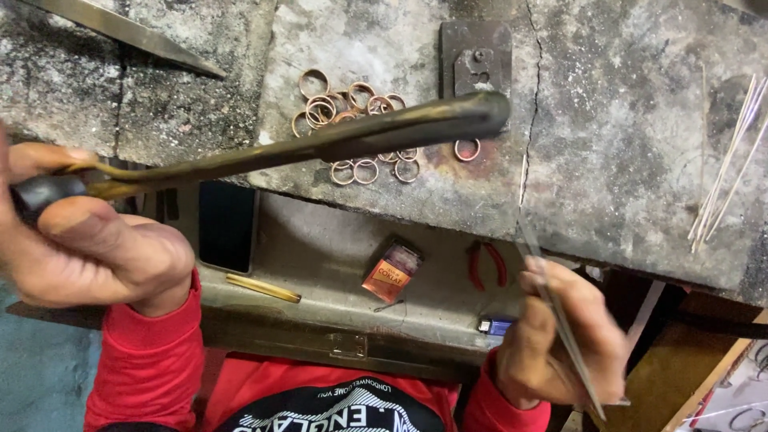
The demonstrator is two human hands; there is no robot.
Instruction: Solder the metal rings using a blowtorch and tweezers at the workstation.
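My left hand (84, 232) grips the handle of a long dark metal torch pipe (360, 136) that reaches right across the stone slab (624, 128), its tip above a pile of several copper rings (352, 112). My right hand (560, 336) holds thin metal tweezers (552, 296) pointing up toward the slab's front edge, with a thin wire (523, 172) just above their tip. One ring (467, 150) lies apart, under the torch tip. Red sleeves cover both my forearms.
A dark metal plate (475, 60) lies behind the rings. Thin rods (724, 176) lie at the slab's right. A lower shelf holds a black phone (227, 226), a brass strip (262, 288), an orange packet (392, 272) and red-handled pliers (486, 264). A metal blade (128, 34) lies top left.
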